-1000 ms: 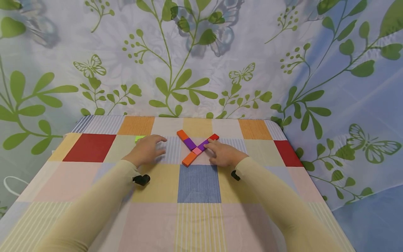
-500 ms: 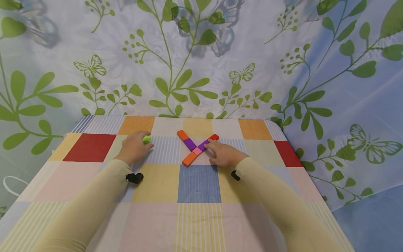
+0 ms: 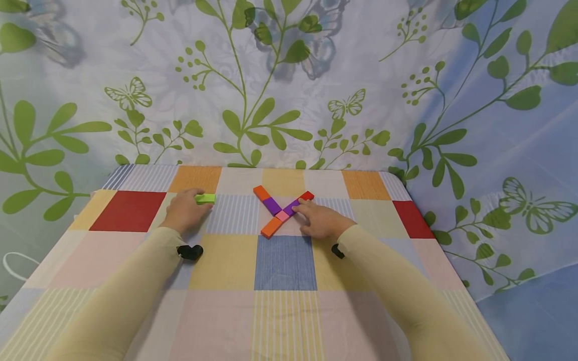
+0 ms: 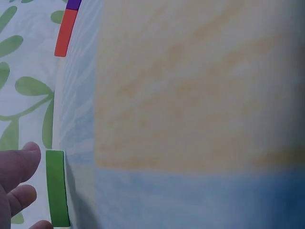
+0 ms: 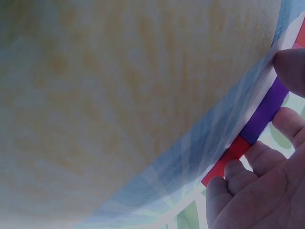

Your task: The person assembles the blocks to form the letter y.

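A light green block lies on the left part of the cloth. My left hand is at its left end, and the left wrist view shows the fingertips right beside the block without wrapping round it. At the middle, blocks form an X shape. A pink block sits at the crossing, with an orange block below left, a purple block and an orange block up left. My right hand rests its fingertips at the upper right arm, a purple block and a red block.
A patchwork tablecloth covers the table. Behind it hangs a curtain with green leaves and butterflies. A white cable loops beyond the left edge.
My left hand has moved left, away from the X of blocks, to the left end of the green block, which now shows more fully. My right hand has stayed in place.
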`<action>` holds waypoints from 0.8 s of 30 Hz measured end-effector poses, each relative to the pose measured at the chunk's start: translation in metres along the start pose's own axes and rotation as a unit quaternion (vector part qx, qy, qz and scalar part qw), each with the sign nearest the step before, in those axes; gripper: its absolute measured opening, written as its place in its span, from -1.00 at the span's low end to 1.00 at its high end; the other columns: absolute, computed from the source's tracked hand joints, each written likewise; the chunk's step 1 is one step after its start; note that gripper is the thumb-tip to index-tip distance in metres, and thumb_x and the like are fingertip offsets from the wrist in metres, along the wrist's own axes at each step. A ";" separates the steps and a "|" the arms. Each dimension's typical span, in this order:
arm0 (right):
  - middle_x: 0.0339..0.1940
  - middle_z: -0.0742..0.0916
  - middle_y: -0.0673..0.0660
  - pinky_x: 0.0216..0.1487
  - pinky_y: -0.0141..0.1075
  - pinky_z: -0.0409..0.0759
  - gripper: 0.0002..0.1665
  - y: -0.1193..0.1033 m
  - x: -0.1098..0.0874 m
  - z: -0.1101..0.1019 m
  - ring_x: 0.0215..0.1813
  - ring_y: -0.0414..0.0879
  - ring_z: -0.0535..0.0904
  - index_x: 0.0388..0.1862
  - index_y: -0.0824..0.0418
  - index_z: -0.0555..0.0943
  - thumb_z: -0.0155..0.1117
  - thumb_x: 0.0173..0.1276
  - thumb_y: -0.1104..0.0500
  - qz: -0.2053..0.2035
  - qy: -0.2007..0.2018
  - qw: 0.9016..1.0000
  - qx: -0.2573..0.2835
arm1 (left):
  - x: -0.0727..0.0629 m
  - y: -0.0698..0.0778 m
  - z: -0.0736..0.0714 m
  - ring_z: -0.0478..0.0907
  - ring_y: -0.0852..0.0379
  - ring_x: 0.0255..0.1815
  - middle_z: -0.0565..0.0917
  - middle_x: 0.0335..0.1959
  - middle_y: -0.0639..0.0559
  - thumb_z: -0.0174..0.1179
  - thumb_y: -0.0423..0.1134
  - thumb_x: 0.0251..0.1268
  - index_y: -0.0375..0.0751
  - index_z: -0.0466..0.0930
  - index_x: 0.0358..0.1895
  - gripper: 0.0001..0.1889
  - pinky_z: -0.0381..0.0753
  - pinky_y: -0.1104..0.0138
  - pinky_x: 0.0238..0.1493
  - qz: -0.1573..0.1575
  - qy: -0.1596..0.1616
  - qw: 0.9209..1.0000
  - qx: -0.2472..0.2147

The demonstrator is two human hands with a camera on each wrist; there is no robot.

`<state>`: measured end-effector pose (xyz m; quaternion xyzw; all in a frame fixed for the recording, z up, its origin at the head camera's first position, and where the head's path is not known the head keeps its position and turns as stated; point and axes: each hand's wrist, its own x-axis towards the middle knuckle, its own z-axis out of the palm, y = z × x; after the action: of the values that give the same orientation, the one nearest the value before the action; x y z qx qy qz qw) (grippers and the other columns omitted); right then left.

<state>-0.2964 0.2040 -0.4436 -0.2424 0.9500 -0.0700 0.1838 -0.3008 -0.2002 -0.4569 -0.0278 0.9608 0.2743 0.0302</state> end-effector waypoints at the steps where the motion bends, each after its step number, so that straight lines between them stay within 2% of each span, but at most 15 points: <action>1: 0.80 0.09 0.11 0.74 0.03 0.08 -0.18 0.000 0.000 0.000 0.79 0.10 -0.04 0.71 -0.02 0.22 0.21 0.55 -0.04 0.000 0.000 1.000 0.001 | 0.001 0.000 0.000 0.33 -0.44 0.40 0.39 0.48 -0.42 0.23 0.02 0.47 -0.16 0.38 0.51 -0.36 0.33 -0.33 0.28 -0.003 -0.001 1.000 0.000; 12: 0.80 0.10 0.11 0.74 0.04 0.09 -0.18 0.001 0.001 0.001 0.79 0.10 -0.03 0.71 -0.01 0.23 0.22 0.54 -0.02 0.002 0.001 1.000 0.010 | 0.002 0.002 0.000 0.30 -0.47 0.37 0.39 0.40 -0.45 0.26 0.06 0.45 -0.20 0.38 0.50 -0.32 0.32 -0.32 0.28 -0.029 -0.016 0.999 -0.010; 24: 0.80 0.10 0.11 0.74 0.04 0.09 -0.20 0.000 0.000 -0.001 0.80 0.10 -0.05 0.71 -0.01 0.23 0.19 0.55 -0.03 -0.002 0.000 1.000 0.013 | 0.006 0.002 -0.001 0.35 -0.46 0.35 0.43 0.41 -0.44 0.28 0.14 0.41 -0.27 0.36 0.53 -0.21 0.25 -0.29 0.23 -0.037 -0.011 0.999 -0.008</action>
<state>-0.2970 0.2041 -0.4424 -0.2421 0.9486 -0.0824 0.1863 -0.3074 -0.1994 -0.4553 -0.0608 0.9565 0.2809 0.0509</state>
